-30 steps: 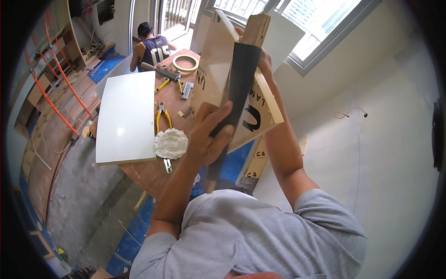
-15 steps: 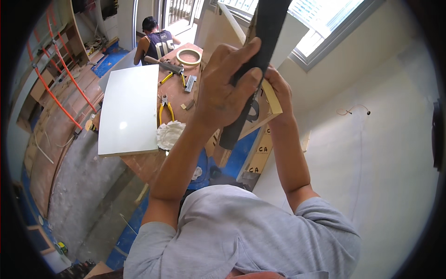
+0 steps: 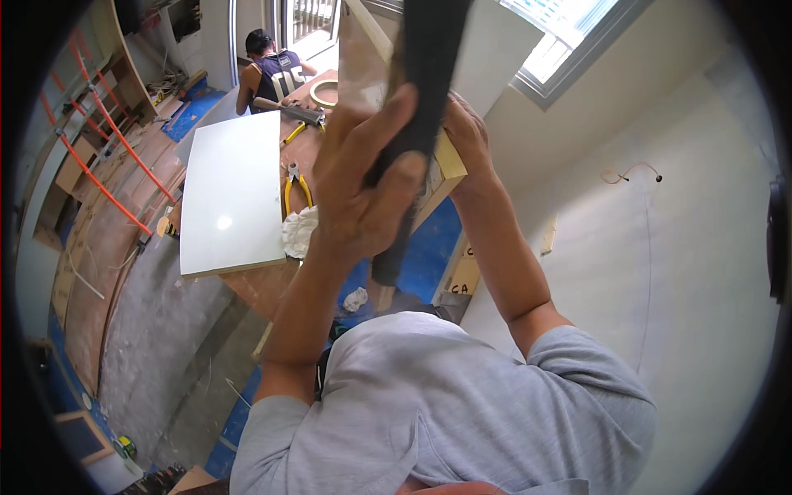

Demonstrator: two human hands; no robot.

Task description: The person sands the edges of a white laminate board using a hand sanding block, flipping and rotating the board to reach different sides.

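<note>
Black-wrapped bar (image 3: 432, 70) slants upward in the raised left hand (image 3: 359, 194).

The brown wooden table (image 3: 257, 290) has a flat, shiny white board (image 3: 233, 194), yellow-handled metal pliers (image 3: 293, 172) and a crumpled white wad (image 3: 299, 232) on it.

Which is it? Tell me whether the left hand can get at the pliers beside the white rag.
Probably not without letting go: the left hand is gripping the black bar. Otherwise the way looks free, with the pliers lying to its left, mostly uncovered, beside the white rag.
</note>
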